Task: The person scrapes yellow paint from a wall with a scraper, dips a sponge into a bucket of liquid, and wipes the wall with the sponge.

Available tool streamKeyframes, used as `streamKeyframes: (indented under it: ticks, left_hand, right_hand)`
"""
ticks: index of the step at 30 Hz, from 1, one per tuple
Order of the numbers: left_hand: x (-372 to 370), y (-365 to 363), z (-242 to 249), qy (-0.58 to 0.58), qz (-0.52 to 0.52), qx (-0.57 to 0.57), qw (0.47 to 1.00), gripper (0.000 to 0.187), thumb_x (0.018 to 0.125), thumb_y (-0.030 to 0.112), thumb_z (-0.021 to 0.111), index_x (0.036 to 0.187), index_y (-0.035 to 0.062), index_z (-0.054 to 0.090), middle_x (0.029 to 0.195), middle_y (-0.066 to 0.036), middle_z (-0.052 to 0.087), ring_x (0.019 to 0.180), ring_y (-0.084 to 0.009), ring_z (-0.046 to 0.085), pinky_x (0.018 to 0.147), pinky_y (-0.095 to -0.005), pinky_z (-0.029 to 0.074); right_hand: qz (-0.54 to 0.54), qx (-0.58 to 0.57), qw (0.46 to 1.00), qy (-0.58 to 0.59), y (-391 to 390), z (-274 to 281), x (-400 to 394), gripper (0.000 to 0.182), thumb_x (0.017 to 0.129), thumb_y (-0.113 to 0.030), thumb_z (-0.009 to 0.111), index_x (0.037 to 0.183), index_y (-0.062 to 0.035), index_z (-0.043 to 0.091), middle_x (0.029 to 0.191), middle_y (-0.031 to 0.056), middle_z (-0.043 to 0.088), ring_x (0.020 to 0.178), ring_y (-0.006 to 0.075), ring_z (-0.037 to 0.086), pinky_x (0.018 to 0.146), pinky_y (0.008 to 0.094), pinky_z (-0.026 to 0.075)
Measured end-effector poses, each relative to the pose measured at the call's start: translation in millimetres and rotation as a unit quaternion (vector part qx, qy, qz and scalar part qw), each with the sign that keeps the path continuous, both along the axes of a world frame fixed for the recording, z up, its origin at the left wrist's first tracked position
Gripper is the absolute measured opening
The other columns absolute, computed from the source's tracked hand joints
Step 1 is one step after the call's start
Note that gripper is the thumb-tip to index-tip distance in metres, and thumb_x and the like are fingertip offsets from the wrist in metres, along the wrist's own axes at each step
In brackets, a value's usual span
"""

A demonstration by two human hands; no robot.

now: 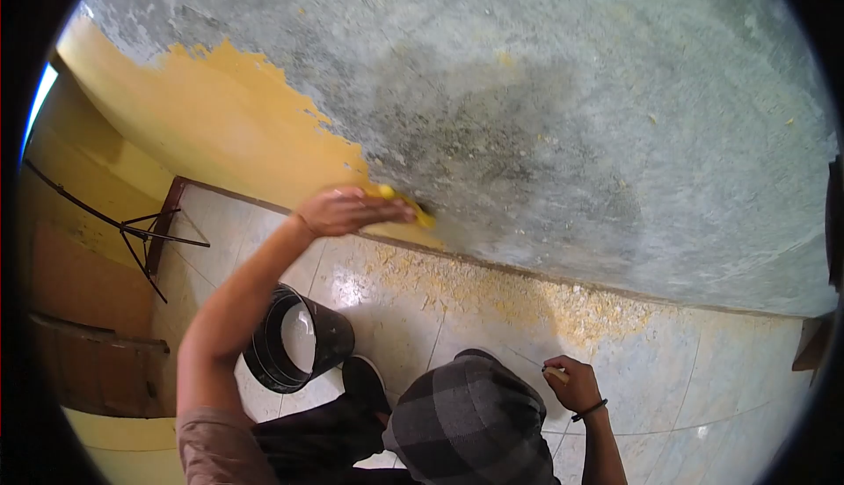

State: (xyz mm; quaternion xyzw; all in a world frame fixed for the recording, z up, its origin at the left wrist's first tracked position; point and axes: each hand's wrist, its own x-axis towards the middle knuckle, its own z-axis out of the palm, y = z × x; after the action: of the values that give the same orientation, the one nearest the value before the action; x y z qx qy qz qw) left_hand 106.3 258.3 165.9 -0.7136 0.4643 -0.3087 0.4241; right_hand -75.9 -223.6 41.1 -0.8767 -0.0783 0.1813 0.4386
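My left hand [343, 211] is stretched out to the wall, with its fingers laid over a yellow hand tool [423, 216]. The tool has a dark part and lies against the wall surface; its exact kind is mostly hidden by my fingers. Around it, the wall goes from yellow paint [237, 120] with a ragged edge to bare grey plaster [563, 133], darker in the middle. Low on the right, away from the wall, my right hand [576, 385] is closed round a pale handle [556, 375]. What the handle belongs to cannot be made out.
A black bucket [337, 338] with whitish contents stands below my left arm. Paint flakes [598, 313] litter the tiled floor [651, 388] along the wall's foot. At left is a thin black metal stand [127, 226]. Rounded grey checked cloth [470, 423] and a dark shoe [365, 382] are close below.
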Motion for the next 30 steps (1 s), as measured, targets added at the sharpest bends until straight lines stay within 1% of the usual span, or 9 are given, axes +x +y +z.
streamKeyframes:
  ticks: [3, 6, 9, 12, 15, 18, 26, 29, 30]
  left_hand:
    - [-5.3, 26.4, 44.9, -0.060, -0.010, -0.123, 0.991, 0.052, 0.092, 0.020, 0.046, 0.144, 0.0275, 0.038, 0.147, 0.010, 0.038, 0.133, -0.0012, 0.036, 0.115, -0.0350, 0.017]
    - [0.0, 44.4, 45.9, -0.102, 0.021, -0.219, 0.970, 0.045, 0.094, 0.018, 0.046, 0.139, 0.0160, 0.046, 0.147, -0.004, 0.039, 0.136, -0.0178, 0.036, 0.116, -0.0481, 0.013]
    - [3.0, 3.0, -10.2, -0.067, 0.034, -0.472, 0.878, 0.052, 0.088, 0.022, 0.056, 0.131, -0.0061, 0.046, 0.147, -0.023, 0.030, 0.137, -0.0484, 0.021, 0.113, -0.0595, 0.006]
    - [8.8, -15.0, -107.8, -0.027, -0.033, -0.388, 0.921, 0.025, 0.079, 0.022, 0.069, 0.102, 0.0140, 0.063, 0.140, -0.013, 0.041, 0.137, -0.0410, 0.027, 0.104, -0.0620, 0.027]
    - [-8.8, -25.0, -156.6, 0.075, -0.052, -0.387, 0.917, 0.023, 0.082, 0.017, 0.062, 0.105, 0.0163, 0.067, 0.137, -0.002, 0.048, 0.137, -0.0297, 0.032, 0.100, -0.0531, 0.036]
    - [-16.8, -22.8, -142.2, 0.193, 0.009, -0.291, 0.937, 0.034, 0.087, 0.015, 0.053, 0.118, 0.0181, 0.065, 0.139, 0.004, 0.049, 0.130, -0.0137, 0.042, 0.100, -0.0446, 0.037]
    - [-15.5, 6.0, -69.7, 0.154, -0.044, -0.108, 0.981, 0.038, 0.079, 0.012, 0.060, 0.116, 0.0071, 0.064, 0.115, -0.003, 0.062, 0.115, -0.0204, 0.055, 0.092, -0.0342, 0.044]
    - [-15.0, 1.8, -91.9, 0.302, -0.024, -0.123, 0.945, 0.040, 0.075, 0.009, 0.060, 0.114, 0.0040, 0.064, 0.118, -0.006, 0.061, 0.111, -0.0200, 0.057, 0.087, -0.0316, 0.048]
    - [-5.0, -0.4, -110.6, 0.246, -0.059, -0.044, 0.966, 0.037, 0.074, 0.008, 0.058, 0.110, 0.0016, 0.064, 0.118, -0.008, 0.059, 0.109, -0.0179, 0.058, 0.089, -0.0301, 0.048]
  right_hand:
    - [-0.002, 0.014, 1.000, 0.009, 1.7, 1.7, -1.0, 0.019, 0.081, -0.016, 0.067, 0.097, -0.0061, 0.065, 0.085, 0.0140, 0.069, 0.079, 0.0291, 0.068, 0.069, 0.0343, 0.053]
    - [-0.015, 0.016, 0.999, 0.025, 4.5, 5.8, -0.4, 0.020, 0.082, -0.016, 0.067, 0.099, -0.0056, 0.065, 0.086, 0.0144, 0.069, 0.079, 0.0292, 0.068, 0.070, 0.0341, 0.053]
    - [-0.042, 0.015, 0.997, 0.062, 10.0, 15.1, 1.6, 0.020, 0.082, -0.015, 0.068, 0.099, -0.0050, 0.065, 0.087, 0.0141, 0.069, 0.079, 0.0277, 0.068, 0.070, 0.0335, 0.053]
    - [-0.061, 0.037, 0.996, 0.051, 6.7, 10.7, 2.3, 0.020, 0.081, -0.012, 0.068, 0.100, -0.0044, 0.065, 0.088, 0.0135, 0.069, 0.077, 0.0248, 0.068, 0.069, 0.0317, 0.053]
    - [-0.082, 0.033, 0.994, 0.066, -3.2, 14.7, 2.1, 0.021, 0.081, -0.012, 0.069, 0.100, -0.0040, 0.065, 0.089, 0.0135, 0.069, 0.077, 0.0248, 0.068, 0.068, 0.0311, 0.053]
    - [-0.089, 0.013, 0.995, 0.051, -19.5, 9.2, -1.4, 0.020, 0.081, -0.010, 0.068, 0.099, -0.0025, 0.065, 0.089, 0.0137, 0.069, 0.077, 0.0256, 0.068, 0.068, 0.0318, 0.053]
    - [-0.073, 0.002, 0.996, 0.052, -34.7, -1.6, -7.8, 0.019, 0.081, -0.010, 0.067, 0.098, -0.0026, 0.065, 0.090, 0.0143, 0.069, 0.078, 0.0275, 0.069, 0.068, 0.0329, 0.054]
    - [-0.055, -0.012, 0.995, 0.077, -31.0, -0.9, -5.1, 0.019, 0.081, -0.012, 0.067, 0.098, -0.0032, 0.065, 0.091, 0.0142, 0.069, 0.079, 0.0280, 0.068, 0.069, 0.0335, 0.054]
    - [-0.055, -0.010, 0.996, 0.075, -30.2, -1.8, -5.2, 0.019, 0.081, -0.012, 0.067, 0.098, -0.0032, 0.065, 0.091, 0.0142, 0.069, 0.079, 0.0280, 0.068, 0.069, 0.0335, 0.054]
